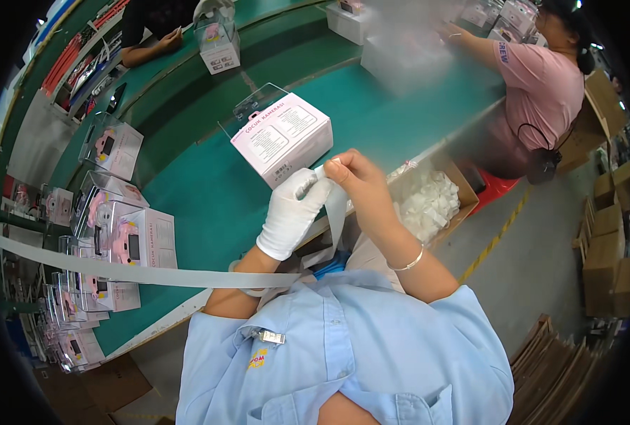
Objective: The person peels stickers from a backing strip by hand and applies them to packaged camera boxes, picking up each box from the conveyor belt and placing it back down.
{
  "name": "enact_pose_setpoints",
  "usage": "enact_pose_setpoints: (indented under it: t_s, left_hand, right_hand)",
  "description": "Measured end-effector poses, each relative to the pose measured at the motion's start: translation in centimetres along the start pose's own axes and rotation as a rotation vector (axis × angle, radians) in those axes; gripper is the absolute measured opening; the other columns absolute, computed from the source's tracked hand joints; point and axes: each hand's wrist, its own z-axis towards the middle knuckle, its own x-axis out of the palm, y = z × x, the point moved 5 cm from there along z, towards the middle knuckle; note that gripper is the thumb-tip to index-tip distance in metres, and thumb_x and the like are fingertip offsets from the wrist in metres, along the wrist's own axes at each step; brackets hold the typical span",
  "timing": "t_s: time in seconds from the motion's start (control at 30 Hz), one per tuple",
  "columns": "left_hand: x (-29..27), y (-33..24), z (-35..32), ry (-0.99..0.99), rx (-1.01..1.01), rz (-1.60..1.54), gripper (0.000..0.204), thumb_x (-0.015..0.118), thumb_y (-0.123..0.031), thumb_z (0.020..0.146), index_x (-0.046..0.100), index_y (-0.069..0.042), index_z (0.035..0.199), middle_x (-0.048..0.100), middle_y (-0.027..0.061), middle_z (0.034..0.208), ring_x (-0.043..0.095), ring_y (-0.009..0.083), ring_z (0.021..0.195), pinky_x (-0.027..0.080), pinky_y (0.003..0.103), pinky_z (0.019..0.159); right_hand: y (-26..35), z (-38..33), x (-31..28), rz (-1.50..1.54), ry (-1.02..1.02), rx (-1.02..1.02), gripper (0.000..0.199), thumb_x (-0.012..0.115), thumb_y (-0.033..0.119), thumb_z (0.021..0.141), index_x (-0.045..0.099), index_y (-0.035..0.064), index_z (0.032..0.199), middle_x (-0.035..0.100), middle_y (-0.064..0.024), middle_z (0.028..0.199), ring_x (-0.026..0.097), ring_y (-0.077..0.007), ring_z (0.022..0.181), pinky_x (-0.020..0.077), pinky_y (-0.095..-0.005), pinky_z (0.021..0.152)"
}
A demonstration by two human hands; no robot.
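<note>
My left hand [287, 219], in a white glove, and my bare right hand [361, 183] meet in front of my chest, fingertips pinched together. Between them they grip the end of a pale, ribbon-like strip [336, 214], whose length hangs down towards my lap. Whatever small piece may sit at the fingertips is too small to make out. Just beyond my gloved hand, a white and pink printed carton [282, 138] with a clear plastic top lies tilted on the green table [209, 159].
Several similar cartons [145, 237] with pink toy cameras line the left side. A long grey band [138, 273] crosses from the left to my lap. Right of my hands, a cardboard box [464, 195] holds crumpled white scraps [432, 202]. A co-worker in pink [542, 85] works at the far right.
</note>
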Motion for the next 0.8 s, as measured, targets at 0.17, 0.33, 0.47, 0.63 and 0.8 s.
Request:
enact_pose_setpoints:
  t_s: [0.17, 0.33, 0.47, 0.63, 0.8]
  left_hand:
    - [-0.3, -0.9, -0.2, -0.046, -0.064, -0.142, 0.015, 0.059, -0.018, 0.089, 0.060, -0.003, 0.085, 0.050, -0.0054, 0.071, 0.041, 0.0024, 0.064, 0.034, 0.020, 0.054]
    - [-1.3, -1.1, 0.3, -0.117, -0.082, -0.146, 0.019, 0.058, -0.020, 0.090, 0.062, -0.002, 0.089, 0.056, -0.0035, 0.075, 0.045, 0.0024, 0.064, 0.035, 0.019, 0.056]
    - [-1.1, -1.4, 0.8, -0.130, -0.039, -0.220, 0.020, 0.058, -0.021, 0.090, 0.062, -0.001, 0.089, 0.059, -0.0015, 0.075, 0.049, 0.0037, 0.066, 0.039, 0.020, 0.058]
    - [-1.0, -0.8, 1.4, -0.101, -0.062, -0.224, 0.021, 0.057, -0.021, 0.090, 0.062, 0.000, 0.091, 0.060, -0.0003, 0.078, 0.052, 0.0053, 0.068, 0.041, 0.020, 0.062]
    - [-0.6, 0.2, 1.7, -0.060, -0.016, -0.352, 0.022, 0.056, -0.022, 0.091, 0.062, -0.001, 0.095, 0.061, 0.0001, 0.081, 0.053, 0.0057, 0.072, 0.042, 0.020, 0.065]
  right_hand:
    - [0.3, -0.3, -0.4, -0.003, 0.032, -0.006, 0.025, 0.058, 0.029, 0.090, 0.060, 0.0040, 0.094, 0.050, 0.0034, 0.083, 0.045, -0.0050, 0.076, 0.0382, -0.0203, 0.073]
    - [0.0, -1.3, -1.4, -0.100, -0.042, -0.013, 0.026, 0.056, 0.029, 0.091, 0.055, 0.0045, 0.097, 0.053, 0.0018, 0.087, 0.047, -0.0060, 0.078, 0.0403, -0.0207, 0.073]
    - [-0.7, -1.2, -0.7, -0.184, 0.035, 0.005, 0.021, 0.060, 0.024, 0.088, 0.054, 0.0045, 0.094, 0.053, 0.0010, 0.086, 0.047, -0.0062, 0.078, 0.0410, -0.0208, 0.073]
    - [-1.3, -0.9, -1.4, -0.148, 0.059, 0.020, 0.023, 0.064, 0.026, 0.085, 0.054, 0.0059, 0.090, 0.053, 0.0022, 0.083, 0.047, -0.0052, 0.077, 0.0401, -0.0202, 0.073]
    - [-1.4, -0.7, -3.0, 0.125, 0.037, 0.153, 0.018, 0.065, 0.023, 0.084, 0.054, 0.0099, 0.089, 0.050, 0.0066, 0.077, 0.044, -0.0016, 0.073, 0.0339, -0.0167, 0.062]
